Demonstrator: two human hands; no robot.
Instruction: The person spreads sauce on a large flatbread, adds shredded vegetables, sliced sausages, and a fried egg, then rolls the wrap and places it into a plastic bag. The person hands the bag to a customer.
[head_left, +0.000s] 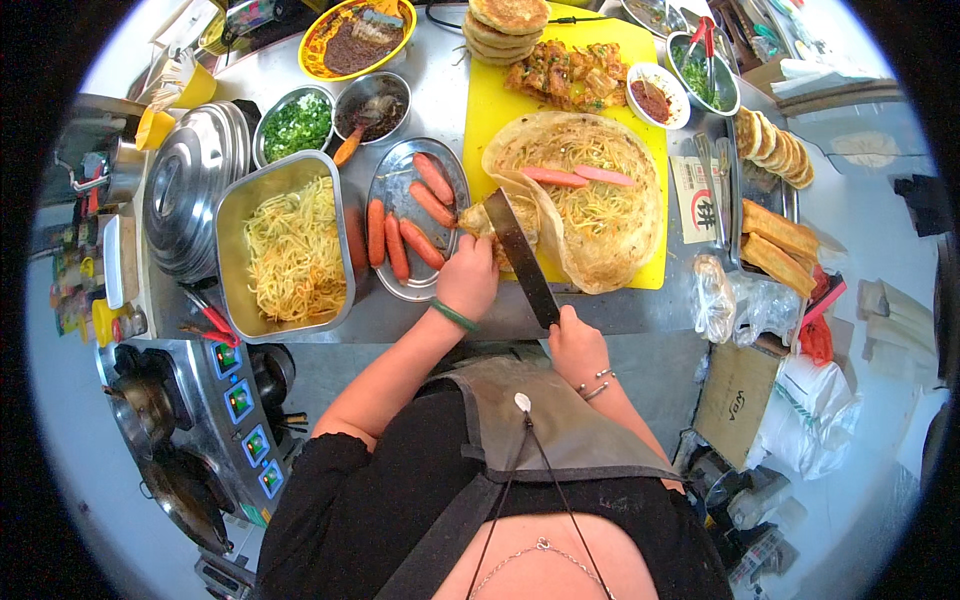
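My right hand [578, 350] is closed around the handle of a knife. The broad dark knife blade [522, 255] slants up and left over the near left edge of a large thin flatbread [625, 260]. Noodles [592, 207] and two pink sausage pieces [555, 177] lie on that bread. My left hand [467, 280] is left of the blade, its fingers closed at a golden-brown piece of food [478, 219] whose kind I cannot make out; the blade hides part of it. Several red sausages [407, 246] rest on an oval metal plate [418, 160] beside my left hand.
A deep metal pan of noodles [292, 250] stands at left, with bowls of chopped scallions [297, 125] and dark sauce [385, 118] behind. The yellow board [480, 100] also carries stacked round breads [505, 25] and browned meat pieces [570, 75]. Fried dough sticks [778, 235] lie right.
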